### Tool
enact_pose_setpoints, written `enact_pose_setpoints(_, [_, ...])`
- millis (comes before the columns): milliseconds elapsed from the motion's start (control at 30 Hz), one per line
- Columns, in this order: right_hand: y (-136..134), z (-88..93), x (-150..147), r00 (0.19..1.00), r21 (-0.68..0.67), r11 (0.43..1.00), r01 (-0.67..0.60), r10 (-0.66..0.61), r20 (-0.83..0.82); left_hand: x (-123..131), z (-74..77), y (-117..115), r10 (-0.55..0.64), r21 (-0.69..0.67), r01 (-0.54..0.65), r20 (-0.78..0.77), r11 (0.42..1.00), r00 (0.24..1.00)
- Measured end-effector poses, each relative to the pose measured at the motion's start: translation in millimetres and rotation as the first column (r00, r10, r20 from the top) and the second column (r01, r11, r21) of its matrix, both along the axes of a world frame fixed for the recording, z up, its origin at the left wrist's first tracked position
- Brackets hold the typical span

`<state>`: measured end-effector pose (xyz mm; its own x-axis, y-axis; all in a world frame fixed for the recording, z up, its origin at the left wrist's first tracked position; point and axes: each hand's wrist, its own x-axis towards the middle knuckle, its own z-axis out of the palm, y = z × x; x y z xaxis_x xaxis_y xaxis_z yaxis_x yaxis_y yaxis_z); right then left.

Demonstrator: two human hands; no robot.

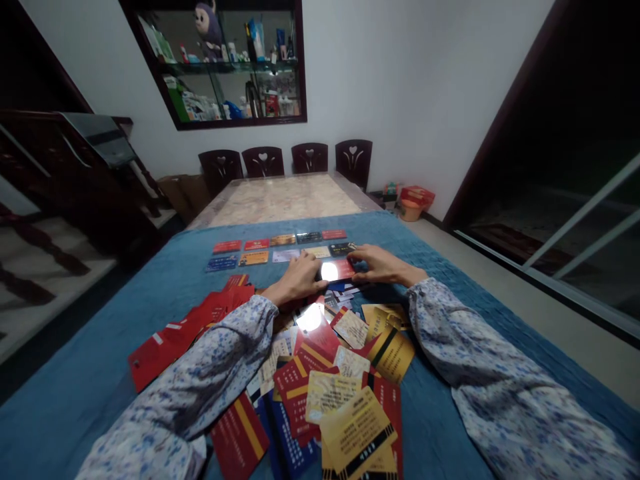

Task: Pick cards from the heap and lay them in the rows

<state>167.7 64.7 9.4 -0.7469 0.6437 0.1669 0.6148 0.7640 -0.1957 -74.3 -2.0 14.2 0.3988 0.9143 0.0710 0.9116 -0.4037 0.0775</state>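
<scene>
A red card [345, 269], with a bright glare at its left end, lies between my two hands. My left hand [299, 277] has its fingers closed at the card's left end. At the right end, my right hand [381, 265] pinches the card between thumb and fingers. Just beyond are two rows of laid-out cards, among them an orange card [254, 258], a black card [342, 249] and a red card [257, 244]. Nearer me is a loose, overlapping heap of red, gold, blue and white cards, with a gold card [357, 430] on top at the front.
A blue cloth [165, 287] covers the near part of the marble-patterned table [280, 197]. Several red packets [170, 343] lie by my left forearm. Dark chairs [310, 158] stand at the far end, below a wall cabinet [235, 125]. An orange bucket [410, 210] sits on the floor.
</scene>
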Motion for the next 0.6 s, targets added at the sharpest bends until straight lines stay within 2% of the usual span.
enact_pose_setpoints(233, [-1, 5.4, -20, 0.998, 0.035, 0.998, -0.056, 0.056, -0.003, -28, 3.5, 5, -0.056, 0.044, 0.057, -0.028, 0.997, 0.998])
enact_pose_setpoints(600, [1, 18.8, -82, 0.993, 0.043, 0.997, -0.066, 0.061, 0.102, -91, 10.2, 2, -0.081, 0.055, 0.083, -0.024, 0.995, 0.996])
